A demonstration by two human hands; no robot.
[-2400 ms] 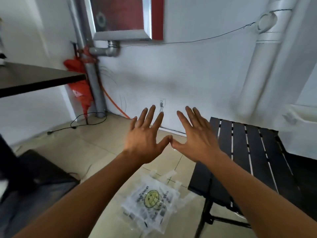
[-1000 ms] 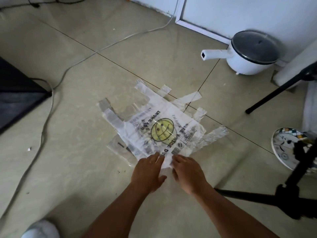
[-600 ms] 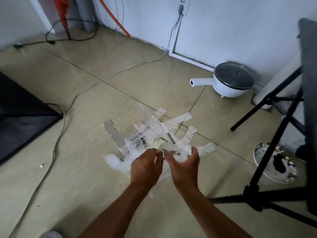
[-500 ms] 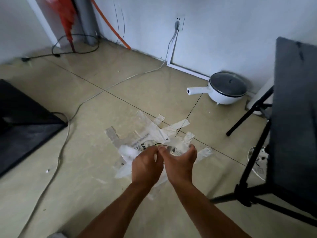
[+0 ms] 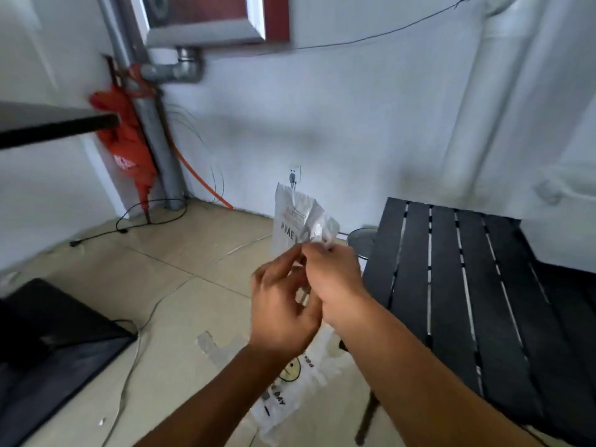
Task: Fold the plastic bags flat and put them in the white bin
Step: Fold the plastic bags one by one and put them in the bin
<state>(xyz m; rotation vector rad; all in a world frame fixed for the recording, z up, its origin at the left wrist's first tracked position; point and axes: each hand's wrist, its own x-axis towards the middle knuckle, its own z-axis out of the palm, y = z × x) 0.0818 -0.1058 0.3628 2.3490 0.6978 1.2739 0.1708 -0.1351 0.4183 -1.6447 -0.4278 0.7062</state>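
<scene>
Holding up the thin white printed plastic bag [image 5: 294, 217], pinching it between left hand [image 5: 280, 306] and right hand [image 5: 333, 279], needing smoothing and folding flat next.

held bag [image 5: 298, 217]: thin plastic film, milky-translucent, crinkled, slight gloss; black print on it.
bag on floor [image 5: 290, 401]: thin plastic film, translucent white, wrinkled.
floor [image 5: 180, 262]: beige tiles, smooth, faint sheen.
table [image 5: 451, 285]: black slats, matt; metal or wood not determinable.
pipe [image 5: 154, 133]: grey metal, dull finish.
wall [image 5: 322, 124]: white paint, matt, slightly uneven.
</scene>
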